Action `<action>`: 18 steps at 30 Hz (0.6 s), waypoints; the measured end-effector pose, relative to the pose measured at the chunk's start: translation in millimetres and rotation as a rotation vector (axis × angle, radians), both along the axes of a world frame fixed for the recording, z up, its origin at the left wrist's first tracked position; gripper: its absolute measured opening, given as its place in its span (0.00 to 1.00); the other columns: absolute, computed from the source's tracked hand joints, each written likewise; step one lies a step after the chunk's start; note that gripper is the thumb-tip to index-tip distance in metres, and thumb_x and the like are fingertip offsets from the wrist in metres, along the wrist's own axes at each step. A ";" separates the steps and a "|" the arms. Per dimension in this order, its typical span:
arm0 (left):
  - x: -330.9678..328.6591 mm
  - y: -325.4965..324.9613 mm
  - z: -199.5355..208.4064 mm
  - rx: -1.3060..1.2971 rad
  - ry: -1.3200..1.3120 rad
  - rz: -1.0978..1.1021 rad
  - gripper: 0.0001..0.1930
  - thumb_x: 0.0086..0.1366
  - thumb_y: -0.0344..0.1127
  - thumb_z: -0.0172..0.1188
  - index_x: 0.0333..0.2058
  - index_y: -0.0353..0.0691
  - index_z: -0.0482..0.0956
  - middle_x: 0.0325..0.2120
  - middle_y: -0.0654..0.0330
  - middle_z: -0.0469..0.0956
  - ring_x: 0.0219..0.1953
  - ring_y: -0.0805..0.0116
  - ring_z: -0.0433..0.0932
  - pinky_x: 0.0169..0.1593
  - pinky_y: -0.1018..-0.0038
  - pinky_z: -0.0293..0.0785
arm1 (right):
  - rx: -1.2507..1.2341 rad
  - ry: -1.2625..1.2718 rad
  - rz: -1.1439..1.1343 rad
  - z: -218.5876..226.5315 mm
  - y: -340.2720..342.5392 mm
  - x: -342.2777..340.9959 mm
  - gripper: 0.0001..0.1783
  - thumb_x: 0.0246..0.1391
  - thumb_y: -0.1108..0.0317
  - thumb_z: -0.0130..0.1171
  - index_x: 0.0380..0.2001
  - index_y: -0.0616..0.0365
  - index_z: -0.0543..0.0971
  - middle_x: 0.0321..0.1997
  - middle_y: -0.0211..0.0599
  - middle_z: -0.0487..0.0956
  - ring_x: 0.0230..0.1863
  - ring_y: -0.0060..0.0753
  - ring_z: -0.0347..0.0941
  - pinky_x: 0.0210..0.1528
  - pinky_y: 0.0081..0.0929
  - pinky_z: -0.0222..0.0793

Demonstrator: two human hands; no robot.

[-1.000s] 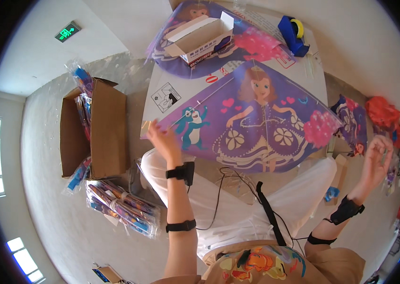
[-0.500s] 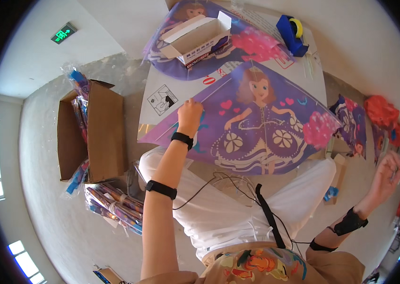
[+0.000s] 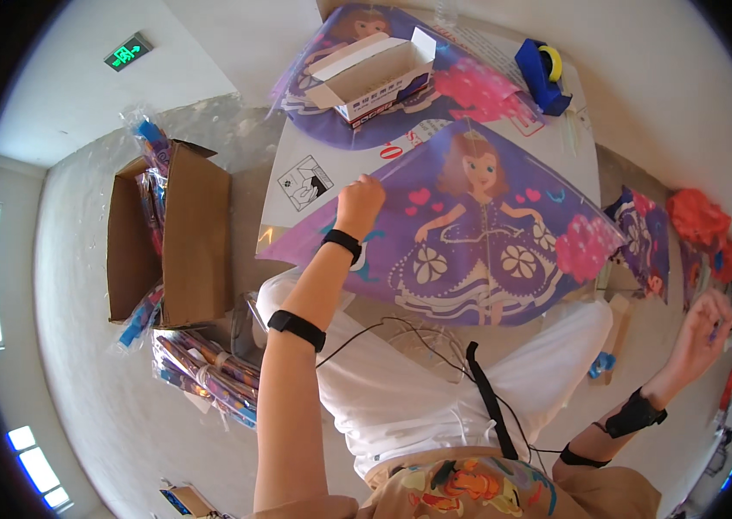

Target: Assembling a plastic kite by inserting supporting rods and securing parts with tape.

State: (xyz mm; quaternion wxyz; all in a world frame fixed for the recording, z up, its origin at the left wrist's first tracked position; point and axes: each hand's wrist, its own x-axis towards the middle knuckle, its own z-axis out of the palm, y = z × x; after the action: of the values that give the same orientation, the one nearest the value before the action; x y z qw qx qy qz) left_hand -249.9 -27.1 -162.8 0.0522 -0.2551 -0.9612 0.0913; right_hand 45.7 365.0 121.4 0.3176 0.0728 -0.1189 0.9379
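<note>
A purple kite (image 3: pixel 478 229), printed with a figure in a gown, pink hearts and flowers, lies across a white board (image 3: pixel 266 203) and overhangs its near edge above my knees. My left hand (image 3: pixel 360 205) is closed at the kite's upper left edge, with its fingers curled over the rim. Out to the far right, away from the board, my right hand (image 3: pixel 705 333) is raised with bent fingers. A tiny dark blue spot shows between them, too small to name. Dark straps circle both forearms.
Another purple kite (image 3: pixel 314 121) lies at the back, bearing an open white box (image 3: pixel 375 82). A blue tape dispenser (image 3: pixel 543 78) stands back right. Left is a cardboard box (image 3: pixel 197 233) of wrapped kites, with a tied bundle (image 3: pixel 210 376) below. A red bag (image 3: pixel 696 216) sits far right.
The view has shifted slightly. My left hand stays at the kite's left edge, and my right hand remains raised at the right with its fingers curled a little differently.
</note>
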 end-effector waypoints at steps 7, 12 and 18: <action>-10.9 -44.4 17.9 0.884 -0.217 0.118 0.05 0.55 0.31 0.55 0.29 0.38 0.77 0.30 0.54 0.78 0.29 0.48 0.78 0.34 0.61 0.75 | 0.009 -0.028 -0.003 -6.1 6.9 1.9 0.03 0.57 0.76 0.44 0.32 0.56 0.63 0.33 0.32 0.60 0.38 0.29 0.57 0.40 0.29 0.54; -11.8 -63.4 2.1 0.860 -0.467 0.288 0.06 0.56 0.32 0.56 0.27 0.39 0.80 0.25 0.54 0.80 0.30 0.49 0.79 0.34 0.60 0.74 | -0.008 -0.025 -0.023 -10.8 -1.9 -8.4 0.04 0.55 0.76 0.45 0.33 0.56 0.64 0.32 0.31 0.60 0.38 0.28 0.59 0.40 0.29 0.54; 2.1 -45.4 -3.5 0.704 -0.220 0.346 0.04 0.57 0.32 0.56 0.27 0.42 0.79 0.27 0.56 0.79 0.34 0.55 0.78 0.35 0.61 0.75 | 0.004 -0.049 -0.001 -10.3 -5.8 -12.8 0.04 0.54 0.77 0.45 0.31 0.56 0.64 0.31 0.30 0.60 0.36 0.28 0.59 0.40 0.29 0.55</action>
State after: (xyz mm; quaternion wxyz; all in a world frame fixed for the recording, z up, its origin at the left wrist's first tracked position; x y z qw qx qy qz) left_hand -247.7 -72.5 -166.2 0.0169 -0.0646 -0.9623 -0.2638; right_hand 32.9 359.2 111.1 0.3149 0.0504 -0.1283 0.9390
